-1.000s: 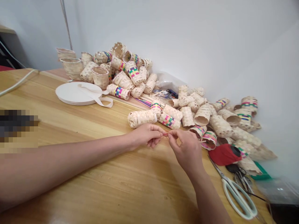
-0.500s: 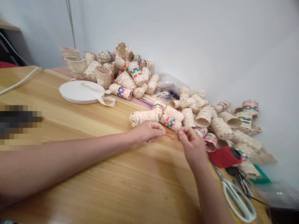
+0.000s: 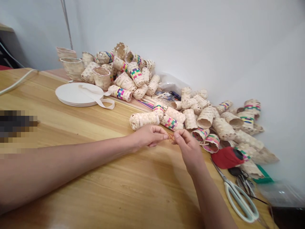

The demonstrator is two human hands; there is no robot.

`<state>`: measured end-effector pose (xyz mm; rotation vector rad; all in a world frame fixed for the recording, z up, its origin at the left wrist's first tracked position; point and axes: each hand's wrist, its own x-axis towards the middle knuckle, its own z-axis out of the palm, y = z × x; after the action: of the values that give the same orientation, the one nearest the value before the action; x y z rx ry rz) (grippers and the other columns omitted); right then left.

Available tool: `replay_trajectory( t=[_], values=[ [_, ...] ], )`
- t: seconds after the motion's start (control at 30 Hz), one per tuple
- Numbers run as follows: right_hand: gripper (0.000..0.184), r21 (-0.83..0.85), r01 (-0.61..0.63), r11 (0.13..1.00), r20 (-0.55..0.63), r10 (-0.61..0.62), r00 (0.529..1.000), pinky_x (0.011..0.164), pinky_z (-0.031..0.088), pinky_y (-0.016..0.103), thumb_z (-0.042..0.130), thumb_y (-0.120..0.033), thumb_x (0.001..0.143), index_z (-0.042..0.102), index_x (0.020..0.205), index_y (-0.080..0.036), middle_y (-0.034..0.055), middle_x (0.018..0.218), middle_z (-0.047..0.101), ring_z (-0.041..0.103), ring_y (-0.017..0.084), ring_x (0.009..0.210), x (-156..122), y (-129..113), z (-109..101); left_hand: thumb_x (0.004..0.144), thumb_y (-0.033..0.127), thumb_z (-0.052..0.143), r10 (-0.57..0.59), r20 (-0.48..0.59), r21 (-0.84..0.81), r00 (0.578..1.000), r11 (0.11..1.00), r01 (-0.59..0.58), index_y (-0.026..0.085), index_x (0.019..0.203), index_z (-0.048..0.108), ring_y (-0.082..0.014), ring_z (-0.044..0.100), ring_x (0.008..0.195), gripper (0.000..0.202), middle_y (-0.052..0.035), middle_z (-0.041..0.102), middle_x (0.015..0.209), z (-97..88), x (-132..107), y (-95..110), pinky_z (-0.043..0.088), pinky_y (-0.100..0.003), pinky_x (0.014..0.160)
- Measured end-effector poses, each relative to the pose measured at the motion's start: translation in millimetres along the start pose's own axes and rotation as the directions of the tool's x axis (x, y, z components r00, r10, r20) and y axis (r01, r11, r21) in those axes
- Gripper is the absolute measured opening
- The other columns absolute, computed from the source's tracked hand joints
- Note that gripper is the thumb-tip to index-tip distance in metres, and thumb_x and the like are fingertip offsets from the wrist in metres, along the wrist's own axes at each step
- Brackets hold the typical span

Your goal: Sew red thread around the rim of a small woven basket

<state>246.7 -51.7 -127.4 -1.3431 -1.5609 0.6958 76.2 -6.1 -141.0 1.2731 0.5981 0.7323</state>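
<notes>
A thin orange-red cord (image 3: 171, 136), looped and tangled, is pinched between my two hands above the wooden table (image 3: 114, 190). My left hand (image 3: 150, 135) grips one side of it between thumb and forefinger. On the other side, the fingertips of my right hand (image 3: 189, 148) are closed on the cord too. Only a short gap parts the two hands, and the cord's ends are hidden by the fingers. Just behind them lie small woven baskets, among them a plain one (image 3: 144, 120) and one with a coloured band (image 3: 172, 122).
Many more woven baskets (image 3: 134, 74) are heaped along the wall. A roll of white ribbon (image 3: 76, 95) lies at the left. To the right are a red spool of thread (image 3: 224, 158), white-handled scissors (image 3: 241, 202) and keys (image 3: 244, 181). A white cable (image 3: 16, 83) crosses the far left.
My right hand has come closer to my left, so the stretch of cord between them is shorter and more bunched. The view has shifted slightly.
</notes>
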Motion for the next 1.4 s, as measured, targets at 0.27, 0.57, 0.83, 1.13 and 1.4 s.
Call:
replay_trajectory(
  t=[0.27,0.57,0.83,1.13,1.4],
  values=[
    [0.021,0.150,-0.032,0.988,-0.057,0.041,0.998,0.064,0.043,0.026,0.050,-0.040,0.087,0.050,0.079,-0.020,-0.0039,0.069,0.047,0.047,0.013,0.063,-0.5,9.2,11.9,0.072,0.041,0.070,-0.017,0.045,-0.037,0.999,0.999,0.019,0.015,0.081,0.060,-0.0041,0.021,0.040,0.029,0.0093,0.033,0.045,1.8,-0.4,6.2,0.014,-0.018,0.039],
    [0.015,0.083,0.264,0.961,-0.232,-0.239,0.943,0.063,0.043,0.026,0.059,-0.034,0.086,0.061,0.082,-0.020,-0.0003,0.077,0.058,0.052,0.013,0.065,-4.9,-9.1,-0.1,0.069,0.039,0.072,-0.014,-0.034,-0.046,0.999,0.999,0.012,0.014,0.075,0.060,-0.0032,0.024,0.040,0.029,0.0081,0.037,0.047,-2.1,-0.2,7.4,0.012,-0.018,0.040],
    [0.035,0.039,0.064,0.997,-0.119,-0.059,0.991,0.047,0.047,0.025,0.052,-0.042,0.089,0.061,0.116,-0.021,0.0077,0.108,0.066,0.051,0.009,0.049,2.1,1.5,-7.1,0.073,0.037,0.070,-0.020,-0.002,-0.102,1.000,0.995,0.020,0.015,0.079,0.059,-0.0029,0.021,0.038,0.025,0.0101,0.033,0.045,-2.4,1.6,4.5,0.012,-0.018,0.038],
    [0.031,0.091,-0.081,0.993,0.137,0.068,0.988,0.050,0.050,0.025,0.062,-0.047,0.080,0.065,0.079,-0.016,0.0025,0.066,0.063,0.058,0.014,0.056,2.0,5.6,-2.6,0.071,0.035,0.070,-0.017,-0.051,-0.072,0.999,0.997,0.013,0.013,0.077,0.061,-0.0029,0.024,0.039,0.024,0.0088,0.036,0.048,-2.4,1.8,5.3,0.015,-0.018,0.039],
    [0.025,-0.189,0.032,0.981,0.070,-0.019,0.997,0.054,0.045,0.026,0.051,-0.041,0.089,0.057,0.077,-0.020,0.0001,0.064,0.061,0.058,0.015,0.055,-3.0,-0.4,-2.0,0.072,0.035,0.069,-0.032,-0.055,-0.051,0.998,0.998,0.029,0.013,0.073,0.058,-0.0029,0.024,0.040,0.025,0.0089,0.035,0.048,-2.3,1.2,4.4,0.016,-0.017,0.039]
  ],
)
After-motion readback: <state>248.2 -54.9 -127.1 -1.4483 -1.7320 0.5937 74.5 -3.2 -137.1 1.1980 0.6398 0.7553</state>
